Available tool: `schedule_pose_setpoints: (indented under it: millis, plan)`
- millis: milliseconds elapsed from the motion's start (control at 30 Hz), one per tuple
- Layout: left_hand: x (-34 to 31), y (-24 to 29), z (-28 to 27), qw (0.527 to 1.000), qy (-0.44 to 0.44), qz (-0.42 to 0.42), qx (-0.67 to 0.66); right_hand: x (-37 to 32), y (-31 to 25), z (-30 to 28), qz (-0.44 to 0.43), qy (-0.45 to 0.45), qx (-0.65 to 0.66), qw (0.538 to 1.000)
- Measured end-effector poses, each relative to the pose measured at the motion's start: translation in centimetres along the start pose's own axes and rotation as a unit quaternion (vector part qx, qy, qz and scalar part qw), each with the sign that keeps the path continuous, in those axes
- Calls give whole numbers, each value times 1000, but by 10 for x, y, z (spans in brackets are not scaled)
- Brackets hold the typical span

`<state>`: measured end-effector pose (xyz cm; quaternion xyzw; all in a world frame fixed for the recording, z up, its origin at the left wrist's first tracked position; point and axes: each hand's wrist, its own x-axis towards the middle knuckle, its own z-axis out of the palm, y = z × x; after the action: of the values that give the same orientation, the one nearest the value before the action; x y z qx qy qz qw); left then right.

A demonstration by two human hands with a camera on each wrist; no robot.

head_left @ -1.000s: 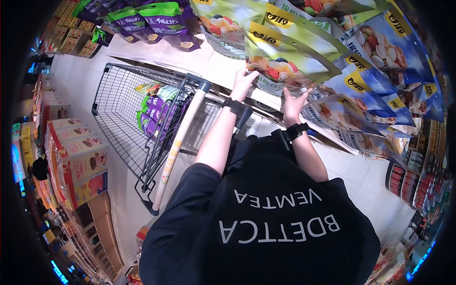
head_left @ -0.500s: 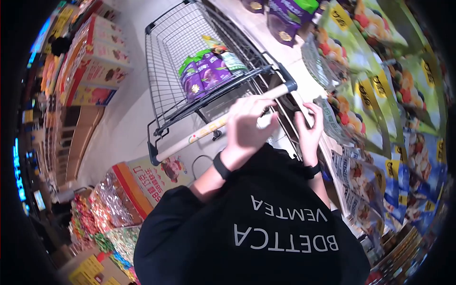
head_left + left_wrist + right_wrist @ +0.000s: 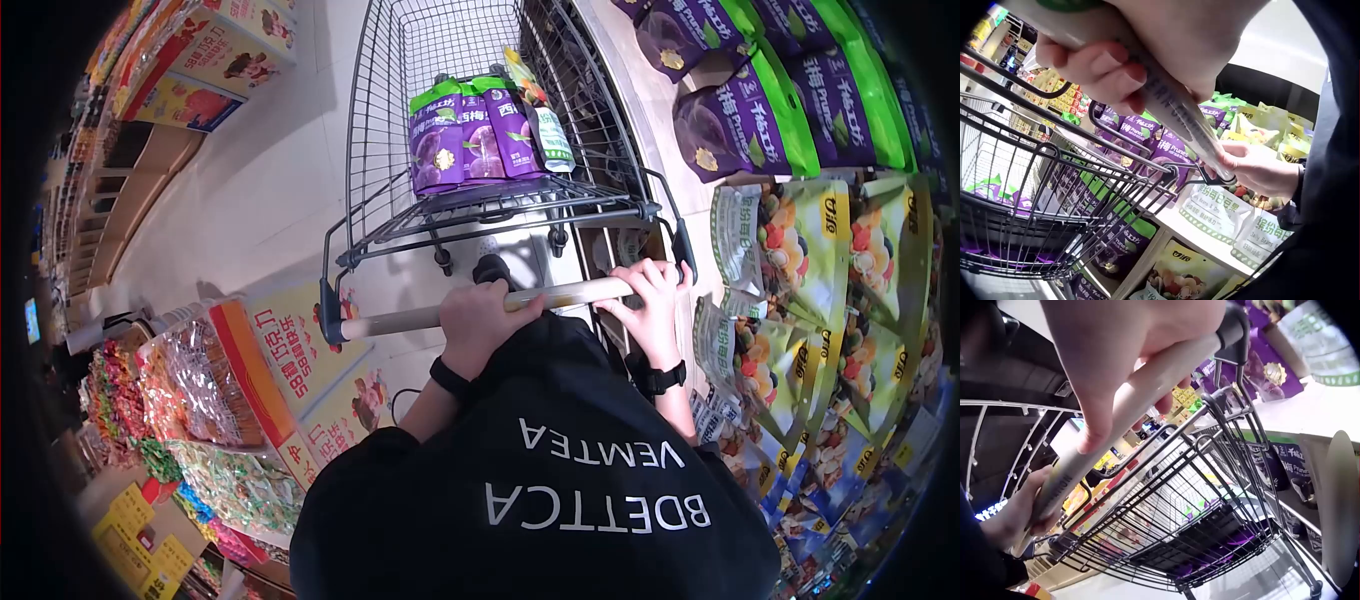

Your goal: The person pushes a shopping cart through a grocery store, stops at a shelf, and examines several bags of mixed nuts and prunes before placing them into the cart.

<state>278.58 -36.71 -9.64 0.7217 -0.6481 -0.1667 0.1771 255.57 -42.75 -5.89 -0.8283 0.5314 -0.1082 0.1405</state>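
Both hands are on the pale handle (image 3: 400, 322) of a wire shopping cart (image 3: 352, 130). My left hand (image 3: 485, 325) grips it near the middle, and the curled fingers (image 3: 1100, 69) show under the bar in the left wrist view. Toward the bar's right end, my right hand (image 3: 650, 305) wraps round it, with the thumb on the near side and fingertips (image 3: 1163, 403) beyond the bar. Inside the cart stand several purple prune bags (image 3: 483, 140) with green tops, side by side. A white and yellow food bag (image 3: 550, 135) leans at their right.
Along the right runs a display of purple prune bags (image 3: 740, 120) and yellow-green snack bags (image 3: 800, 240), close to the cart's side. Stacked cartons (image 3: 225, 50) stand at the far left. Nearer, bagged sweets (image 3: 205, 375) and a printed carton (image 3: 300, 350) lie left of my body.
Both hands have left a yellow-green bag on the display and come down onto the cart handle. My view and body have turned left, so the cart now lies straight ahead.
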Motion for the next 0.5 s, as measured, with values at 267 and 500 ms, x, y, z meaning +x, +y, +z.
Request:
schedule_pose_setpoints:
  millis: [267, 500]
  plan:
    - [51, -60, -21, 999, 34, 31, -11, 60, -42, 19, 19, -23, 7, 1000]
    - [81, -98, -34, 999, 39, 30, 8, 103, -64, 21, 10, -78, 32, 996]
